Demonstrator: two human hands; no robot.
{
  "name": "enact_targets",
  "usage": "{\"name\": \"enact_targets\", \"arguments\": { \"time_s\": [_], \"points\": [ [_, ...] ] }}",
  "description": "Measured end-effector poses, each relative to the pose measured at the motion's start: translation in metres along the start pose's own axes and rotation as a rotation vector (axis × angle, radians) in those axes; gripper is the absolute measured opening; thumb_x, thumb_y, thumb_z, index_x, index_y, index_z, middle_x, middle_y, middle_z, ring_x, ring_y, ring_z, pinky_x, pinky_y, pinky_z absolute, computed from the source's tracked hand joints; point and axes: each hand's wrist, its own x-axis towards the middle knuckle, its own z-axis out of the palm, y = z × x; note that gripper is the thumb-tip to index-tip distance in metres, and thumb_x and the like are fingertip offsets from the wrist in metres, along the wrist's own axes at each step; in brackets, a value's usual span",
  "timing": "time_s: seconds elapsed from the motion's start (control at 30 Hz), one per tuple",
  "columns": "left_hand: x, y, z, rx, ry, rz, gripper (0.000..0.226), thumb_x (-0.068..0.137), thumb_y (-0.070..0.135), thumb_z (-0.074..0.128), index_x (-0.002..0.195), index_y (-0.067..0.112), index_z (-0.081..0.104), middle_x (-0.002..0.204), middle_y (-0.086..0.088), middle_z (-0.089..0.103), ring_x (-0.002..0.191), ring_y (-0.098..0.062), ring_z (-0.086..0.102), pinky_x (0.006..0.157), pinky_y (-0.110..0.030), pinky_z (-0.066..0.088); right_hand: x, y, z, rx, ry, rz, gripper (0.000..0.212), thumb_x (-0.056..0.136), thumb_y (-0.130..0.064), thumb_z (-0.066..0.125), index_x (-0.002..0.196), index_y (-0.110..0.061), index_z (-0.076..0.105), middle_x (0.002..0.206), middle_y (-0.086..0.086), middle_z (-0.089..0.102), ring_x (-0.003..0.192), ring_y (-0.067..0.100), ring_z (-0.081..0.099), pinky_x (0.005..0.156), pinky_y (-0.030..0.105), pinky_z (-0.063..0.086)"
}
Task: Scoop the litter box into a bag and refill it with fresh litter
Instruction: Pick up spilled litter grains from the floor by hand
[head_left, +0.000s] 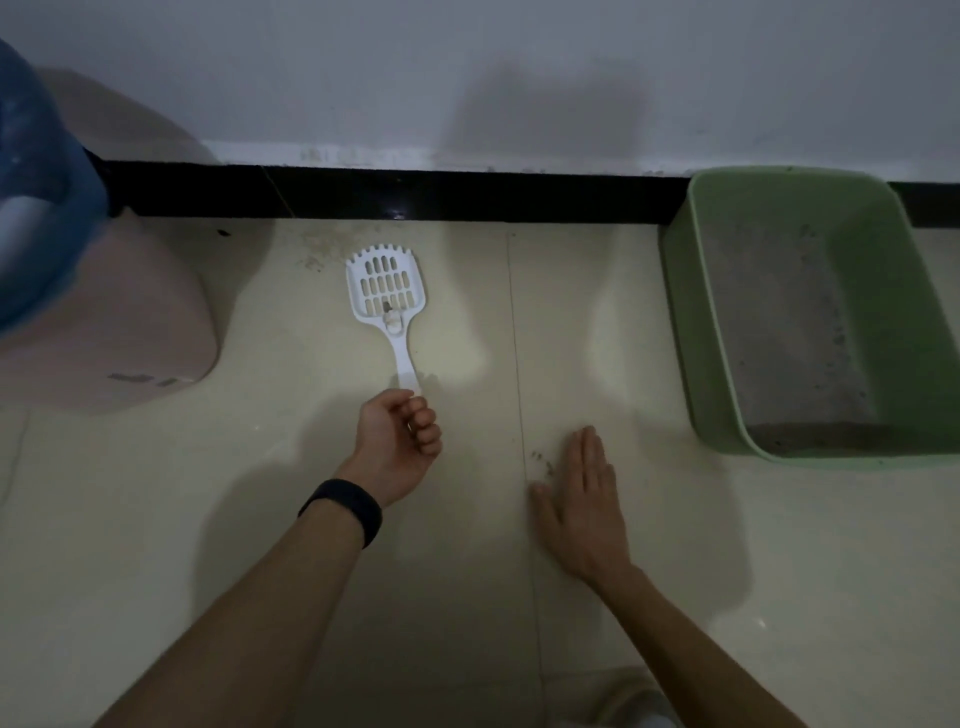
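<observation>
A white slotted litter scoop (385, 291) lies flat on the tiled floor, head toward the wall, with a small dark clump near its neck. My left hand (397, 441), a black band on its wrist, curls its fingers around the end of the scoop's handle. My right hand (584, 499) lies flat on the floor with straight fingers, beside a few dark litter crumbs (543, 462). A green litter box (727, 395) stands at the right against the wall, holding a thin grey layer of litter.
A pink bin (119, 332) with a blue bag (31, 208) in it stands at the left. A black baseboard (415, 192) runs along the white wall. Scattered litter dust (317, 249) lies near the wall, left of the scoop's head.
</observation>
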Motion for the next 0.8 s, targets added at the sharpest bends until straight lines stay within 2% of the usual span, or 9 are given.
{"name": "enact_targets", "arguments": {
  "time_s": [0.1, 0.2, 0.27, 0.33, 0.43, 0.53, 0.63, 0.7, 0.8],
  "points": [
    [0.001, 0.002, -0.009, -0.003, 0.009, 0.005, 0.028, 0.088, 0.022, 0.039, 0.06, 0.018, 0.038, 0.051, 0.003, 0.033, 0.041, -0.013, 0.026, 0.042, -0.024, 0.021, -0.012, -0.021, 0.023, -0.007, 0.01, 0.022, 0.08, 0.099, -0.053, 0.024, 0.153, -0.008, -0.013, 0.161, 0.009, -0.02, 0.148, 0.02, -0.021, 0.121, 0.039, -0.006],
    [0.003, 0.001, -0.011, -0.014, 0.022, 0.028, 0.023, 0.082, 0.021, 0.042, 0.06, 0.017, 0.04, 0.052, 0.003, 0.033, 0.04, -0.014, 0.028, 0.041, -0.021, 0.022, -0.005, -0.038, 0.027, 0.094, -0.031, -0.076, 0.074, 0.102, -0.04, 0.031, 0.153, -0.007, -0.012, 0.16, 0.007, -0.02, 0.148, 0.015, -0.022, 0.122, 0.034, -0.008],
    [0.003, 0.001, -0.012, -0.017, 0.022, 0.039, 0.016, 0.075, 0.021, 0.046, 0.06, 0.017, 0.041, 0.052, 0.002, 0.033, 0.041, -0.014, 0.028, 0.041, -0.021, 0.022, 0.006, -0.04, 0.021, 0.194, -0.034, -0.176, 0.07, 0.103, -0.033, 0.034, 0.154, -0.005, -0.004, 0.161, 0.005, -0.014, 0.149, 0.013, -0.017, 0.121, 0.029, -0.006],
    [0.003, 0.001, -0.013, -0.011, 0.036, 0.045, 0.02, 0.081, 0.021, 0.042, 0.061, 0.017, 0.04, 0.051, 0.002, 0.034, 0.041, -0.014, 0.028, 0.041, -0.021, 0.023, 0.021, -0.033, 0.012, 0.235, 0.011, -0.193, 0.067, 0.102, -0.032, 0.033, 0.154, -0.002, 0.004, 0.161, 0.005, -0.006, 0.151, 0.015, -0.008, 0.121, 0.026, -0.003],
    [0.001, 0.004, -0.012, -0.01, 0.035, 0.056, 0.024, 0.083, 0.02, 0.04, 0.06, 0.017, 0.041, 0.049, 0.002, 0.036, 0.04, -0.014, 0.029, 0.041, -0.022, 0.023, 0.05, -0.02, -0.003, 0.13, 0.074, -0.126, 0.067, 0.102, -0.035, 0.029, 0.155, -0.001, 0.005, 0.162, 0.009, -0.005, 0.151, 0.021, -0.005, 0.122, 0.029, -0.004],
    [0.0, 0.006, -0.013, -0.016, 0.041, 0.063, 0.032, 0.088, 0.021, 0.038, 0.056, 0.016, 0.043, 0.05, 0.001, 0.037, 0.041, -0.014, 0.03, 0.041, -0.022, 0.023, 0.078, -0.014, -0.013, -0.05, -0.054, -0.112, 0.07, 0.104, -0.043, 0.022, 0.155, -0.006, -0.006, 0.162, 0.007, -0.016, 0.148, 0.016, -0.018, 0.122, 0.036, -0.004],
    [0.0, 0.009, -0.014, -0.021, 0.045, 0.077, 0.025, 0.082, 0.02, 0.042, 0.057, 0.016, 0.044, 0.05, 0.001, 0.038, 0.041, -0.014, 0.03, 0.04, -0.021, 0.024, 0.076, -0.017, -0.008, -0.103, -0.119, -0.235, 0.071, 0.101, -0.05, 0.011, 0.156, -0.008, -0.003, 0.163, 0.006, -0.013, 0.148, 0.015, -0.02, 0.123, 0.038, -0.003],
    [0.0, 0.011, -0.014, -0.023, 0.045, 0.079, 0.021, 0.079, 0.02, 0.044, 0.058, 0.016, 0.044, 0.051, 0.001, 0.039, 0.041, -0.014, 0.03, 0.041, -0.021, 0.023, 0.053, -0.017, 0.001, -0.12, -0.113, -0.377, 0.069, 0.102, -0.048, 0.015, 0.156, -0.006, 0.006, 0.163, 0.007, -0.005, 0.15, 0.016, -0.012, 0.123, 0.04, 0.005],
    [0.003, 0.008, -0.012, -0.009, 0.05, 0.062, 0.027, 0.087, 0.021, 0.039, 0.061, 0.015, 0.043, 0.051, 0.001, 0.04, 0.041, -0.014, 0.03, 0.042, -0.022, 0.023, 0.025, -0.012, 0.004, -0.072, -0.127, -0.511, 0.062, 0.104, -0.041, 0.025, 0.155, -0.005, 0.018, 0.163, 0.007, 0.007, 0.151, 0.015, 0.0, 0.122, 0.037, 0.013]
  ]
}}
